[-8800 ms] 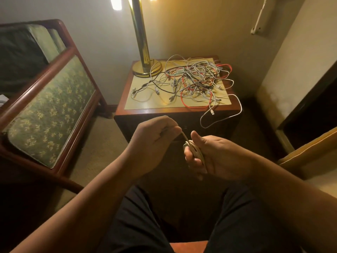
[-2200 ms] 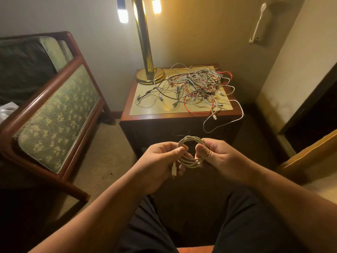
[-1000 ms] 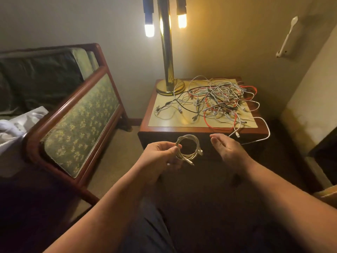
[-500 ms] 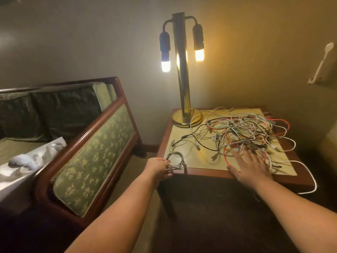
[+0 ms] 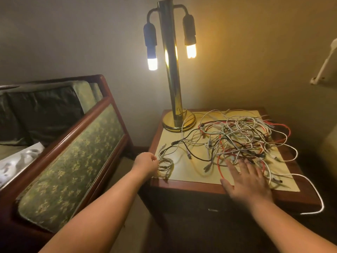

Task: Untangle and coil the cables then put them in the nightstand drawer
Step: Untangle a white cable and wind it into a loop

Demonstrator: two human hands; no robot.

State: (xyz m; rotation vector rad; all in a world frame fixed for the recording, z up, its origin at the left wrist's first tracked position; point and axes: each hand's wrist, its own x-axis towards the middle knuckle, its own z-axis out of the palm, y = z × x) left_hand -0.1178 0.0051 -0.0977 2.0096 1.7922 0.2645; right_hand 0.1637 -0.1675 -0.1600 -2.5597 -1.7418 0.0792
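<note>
A tangle of white, red and black cables (image 5: 238, 139) covers the right half of the nightstand (image 5: 182, 185) top. One white cable hangs in a loop (image 5: 315, 196) over the front right edge. A small coiled white cable (image 5: 166, 166) lies on the top's front left corner. My left hand (image 5: 145, 163) grips the coil's left side with curled fingers. My right hand (image 5: 248, 179) lies flat with spread fingers on the tangle's near edge. The drawer front with its small handle (image 5: 213, 209) is dark and shut below the top.
A brass lamp (image 5: 173, 73) with two lit bulbs stands on the nightstand's back left corner. A wood-framed sofa with green patterned cushions (image 5: 69, 157) is close on the left. A wall corner and a dark piece of furniture are on the right.
The finished coil went from both hands in my lap to the nightstand's front left corner in my left hand. My right hand let go and moved onto the tangle.
</note>
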